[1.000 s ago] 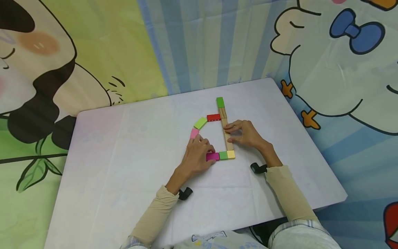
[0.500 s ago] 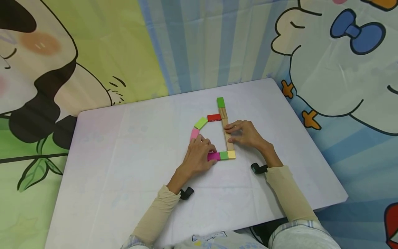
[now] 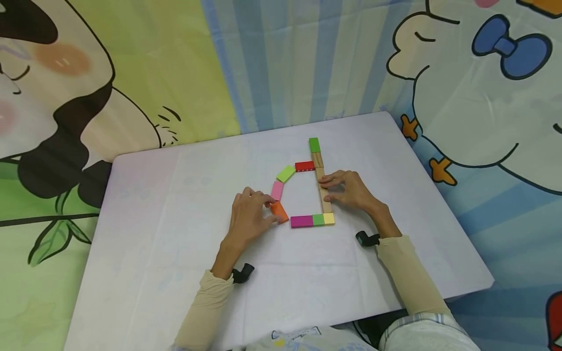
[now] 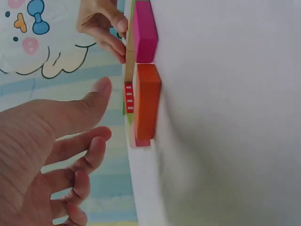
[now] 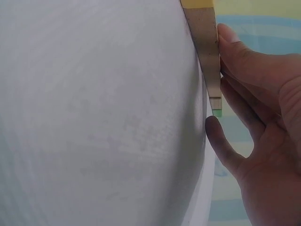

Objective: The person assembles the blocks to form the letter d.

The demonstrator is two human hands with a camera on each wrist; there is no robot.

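Coloured wooden blocks lie in a closed-looking loop on the white table. My left hand [image 3: 249,217] is beside an orange block [image 4: 148,101]; in the left wrist view its thumb and loosely bent fingers stand apart from the block. A pink block [image 3: 277,190] touches or nearly touches the orange one's far end, and a magenta block [image 3: 301,222] lies just right of its near end. My right hand [image 3: 349,189] rests its fingertips on the long natural wood blocks [image 3: 325,199] forming the right side, its thumb and fingers spread along them.
Also in the loop are a lime block [image 3: 286,173], a red block [image 3: 305,166], a green block [image 3: 318,220] and a yellow block [image 3: 329,219]. Another green block [image 3: 314,145] tops the wood column. The white table [image 3: 175,234] meets a cartoon-printed curtain [image 3: 290,63] behind.
My left hand has moved left, off the magenta block, uncovering the orange block and the gap between the two. The right hand stays at the wood blocks. The head view has shifted slightly.
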